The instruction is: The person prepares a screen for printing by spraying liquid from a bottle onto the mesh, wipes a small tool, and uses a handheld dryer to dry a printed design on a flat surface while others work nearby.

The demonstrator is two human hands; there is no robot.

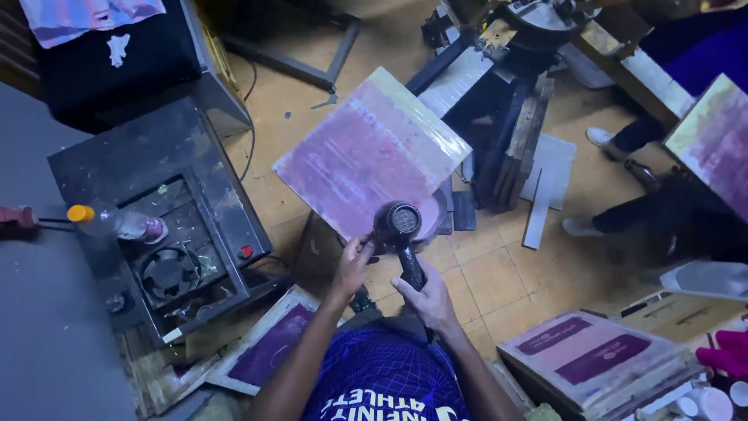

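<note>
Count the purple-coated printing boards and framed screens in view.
4: a purple-coated square board before the hands, another at the right edge, a framed screen on the floor, and a stacked one lower right. More may be hidden.

Open tiled floor (pixel 499 281) lies right of centre, the widest free passage. The tilted pink platen (pixel 374 156) blocks the upper centre. A dark machine box (pixel 156 195) crowds the left; stacked screen frames (pixel 600 362) fill the lower right.

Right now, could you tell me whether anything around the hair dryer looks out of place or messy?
Mainly clutter: a framed screen lies tilted on the floor by the fan box, whose top is paint-spattered. A bottle lies on its side there. Both hands grip the dryer normally.
</note>
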